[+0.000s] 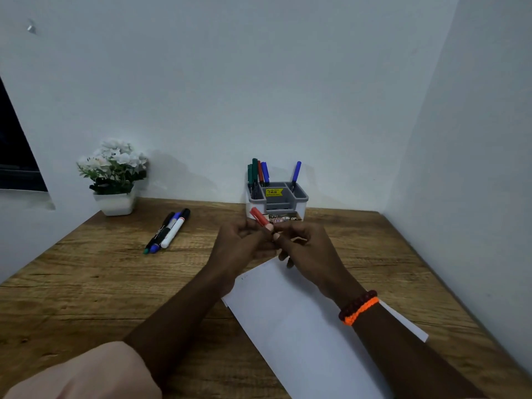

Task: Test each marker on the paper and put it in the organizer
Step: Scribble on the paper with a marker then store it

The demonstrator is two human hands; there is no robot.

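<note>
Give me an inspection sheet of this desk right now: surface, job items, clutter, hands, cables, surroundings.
Surface: wooden desk set into a corner.
Job's things: red marker held above the white paper; grey organizer at the back holds green, red and blue markers in its left compartment and one blue marker in the right; three loose markers lie together on the desk to the left.
Clutter: potted white flowers at back left.
Hands: left hand and right hand both have a grip on the red marker; cap state hidden.
Cables: nothing seen.
Surroundings: plain white walls; dark panel at far left.
</note>
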